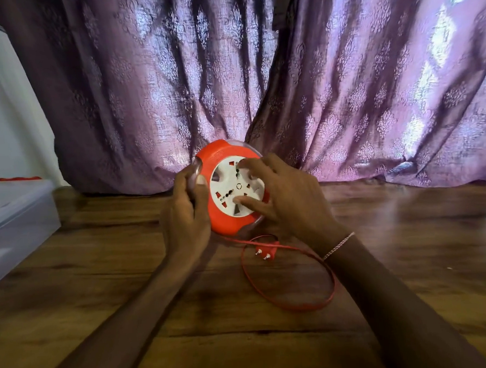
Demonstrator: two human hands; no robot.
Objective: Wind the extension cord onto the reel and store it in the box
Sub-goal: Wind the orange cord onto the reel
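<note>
A round orange reel with a white socket face stands tilted on the wooden floor in front of the curtain. My left hand grips its left rim. My right hand lies on the white face, fingers spread and pressed against it. A thin red cord runs out from under the reel and lies in one loose loop on the floor to the right. Its red two-pin plug rests inside the loop, just below the reel.
A translucent plastic box sits at the left edge of the floor, with something red at its far rim. A purple patterned curtain hangs close behind the reel. Wooden floor stretches toward me.
</note>
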